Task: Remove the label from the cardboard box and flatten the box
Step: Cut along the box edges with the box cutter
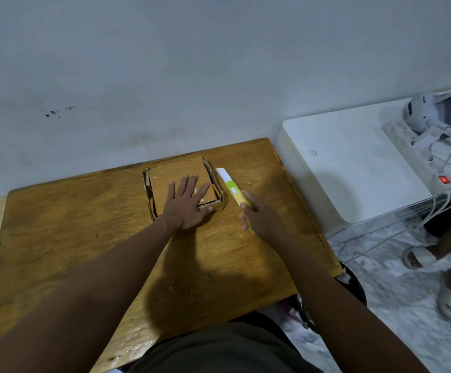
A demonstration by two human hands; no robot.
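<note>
A small brown cardboard box [170,173] lies squashed flat near the far edge of the wooden table [84,224], its side flaps splayed around it. My left hand [188,204] rests palm down on its near half, fingers spread. A little white scrap shows between the fingers. Right of the box lies a long green and white strip [229,184], which looks like a cutter or a label strip. My right hand [256,215] sits over its near end with fingers curled around it.
A white appliance [353,168] stands right of the table, with a power strip [407,135], cables and a white headset [431,114] on it. Another person's feet in white slippers [418,258] are on the marble floor at right. The grey wall is just behind the table.
</note>
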